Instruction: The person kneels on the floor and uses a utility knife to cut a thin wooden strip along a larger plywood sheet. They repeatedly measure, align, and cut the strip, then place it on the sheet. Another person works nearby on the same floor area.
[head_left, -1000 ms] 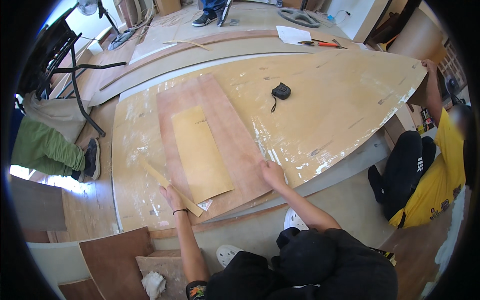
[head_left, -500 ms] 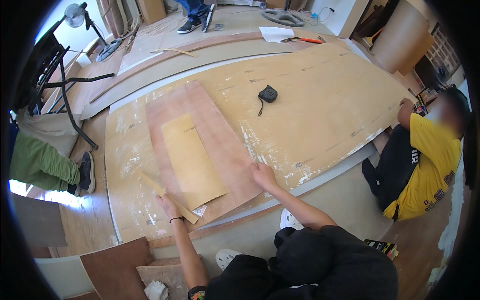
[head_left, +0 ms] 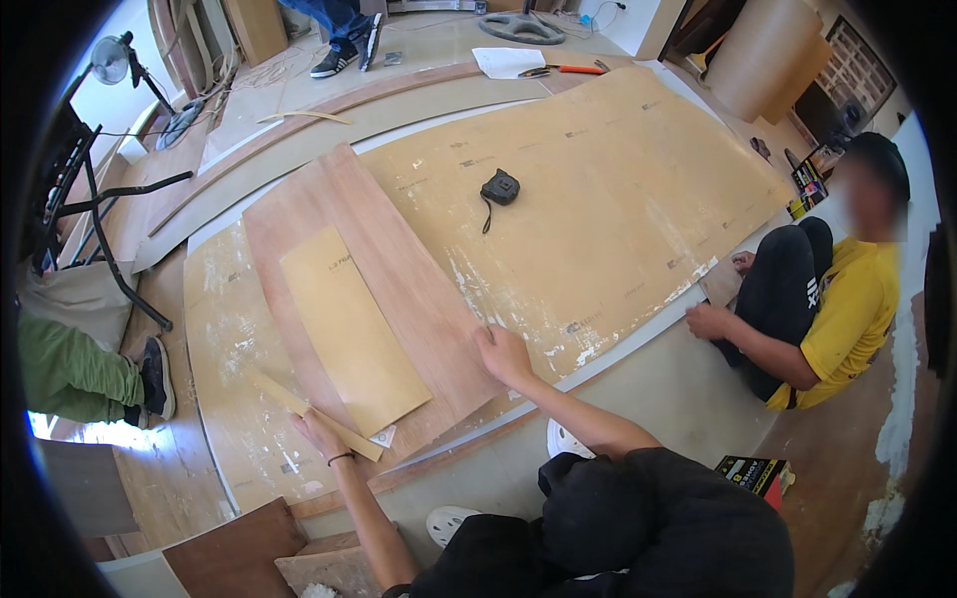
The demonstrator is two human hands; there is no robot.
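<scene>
A thin reddish-brown plywood sheet [head_left: 399, 249] lies tilted across a larger, paint-smeared tan board [head_left: 608, 189]. My right hand [head_left: 503, 354] grips the sheet's right edge close to me. Near its left corner, my left hand [head_left: 319, 435] is closed around a narrow tan wood strip [head_left: 274, 389] that crosses the sheet's edge; whether it pinches the sheet too is hidden. On top of the sheet rests a smaller yellowish rectangular panel [head_left: 354, 329], touched by neither hand. A small white printed piece [head_left: 384, 436] shows beside its near end.
A black tape measure [head_left: 500, 187] sits on the tan board. Beyond are white paper [head_left: 510, 63] and an orange-handled tool [head_left: 580, 70]. At right a person in yellow [head_left: 847, 309] sits low. Another person's green-clad leg [head_left: 80, 364] and a black metal frame [head_left: 100, 199] stand left.
My view has shifted a little, so the boards appear farther left. The person in yellow has drawn back from the board and now has both hands at a small brown piece. My hands keep their holds.
</scene>
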